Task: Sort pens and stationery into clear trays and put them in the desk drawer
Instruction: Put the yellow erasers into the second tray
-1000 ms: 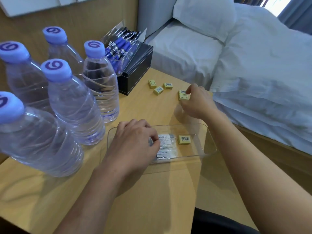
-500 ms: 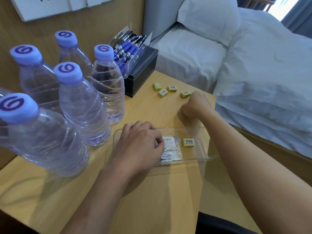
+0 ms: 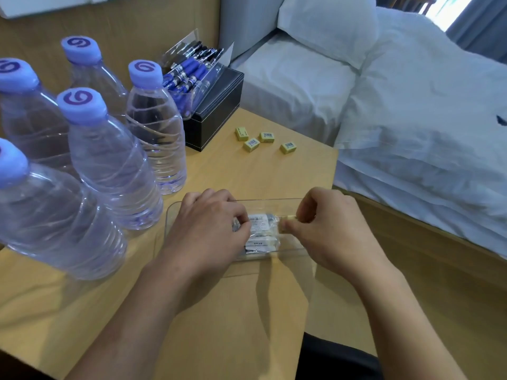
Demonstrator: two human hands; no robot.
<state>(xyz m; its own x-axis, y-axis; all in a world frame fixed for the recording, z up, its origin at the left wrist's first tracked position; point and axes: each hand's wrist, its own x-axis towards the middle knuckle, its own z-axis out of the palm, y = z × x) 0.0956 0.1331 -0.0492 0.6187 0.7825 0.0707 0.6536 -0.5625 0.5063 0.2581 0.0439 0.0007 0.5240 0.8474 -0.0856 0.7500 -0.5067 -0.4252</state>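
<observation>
A clear tray (image 3: 285, 252) lies on the wooden desk (image 3: 219, 311) in front of me. White labelled packets (image 3: 260, 234) lie inside it. My left hand (image 3: 208, 231) rests in the tray's left half, its fingertips closed on the edge of the packets. My right hand (image 3: 329, 231) hovers over the tray's right half and pinches a small yellow eraser (image 3: 286, 222) between thumb and fingers. Several more yellow erasers (image 3: 251, 145) lie loose farther back on the desk. Blue and black pens (image 3: 189, 72) fill a second clear tray at the back.
The pen tray sits tilted on a black box (image 3: 216, 113). Several water bottles (image 3: 107, 160) with purple caps crowd the desk's left side. A bed with white bedding (image 3: 411, 119) borders the desk's right edge.
My right hand has come back from the loose erasers to the tray, with a yellow eraser at its fingertips. My left hand has stayed on the packets.
</observation>
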